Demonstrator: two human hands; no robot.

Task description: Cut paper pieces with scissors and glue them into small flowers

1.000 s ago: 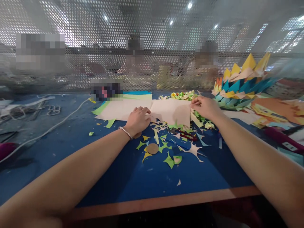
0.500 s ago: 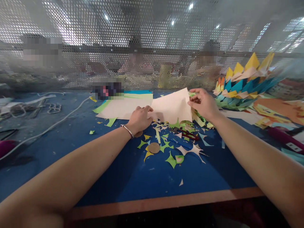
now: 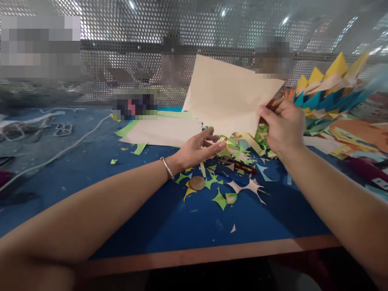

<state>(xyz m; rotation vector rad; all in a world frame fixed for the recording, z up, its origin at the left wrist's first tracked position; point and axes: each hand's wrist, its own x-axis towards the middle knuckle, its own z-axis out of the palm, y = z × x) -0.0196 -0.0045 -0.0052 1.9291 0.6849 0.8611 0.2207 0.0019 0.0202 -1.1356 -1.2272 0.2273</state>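
A pale cream sheet of paper (image 3: 230,93) is held up off the table, pinched at its right edge by my right hand (image 3: 283,125). My left hand (image 3: 198,149), with a silver bangle on its wrist, hovers over the scraps with its fingers apart and nothing in them. Behind it on the table lies another pale sheet (image 3: 163,131), with green paper showing from under its edges. Cut paper scraps (image 3: 220,198) in green, cream and yellow spread below both hands. Among them lie a round tan disc (image 3: 197,183) and a dark red-handled tool (image 3: 245,166), partly covered.
At the right stands a layered folded-paper piece (image 3: 330,95) in yellow, blue and green, beside stacked coloured paper (image 3: 357,137) and a purple tool (image 3: 368,171). A white cord (image 3: 72,145) crosses the left side of the blue table (image 3: 145,226). A perforated metal screen (image 3: 121,60) closes the back.
My right hand has lifted the cream sheet up and moved slightly right. My left hand has come off the paper and shifted right, its fingers opening.
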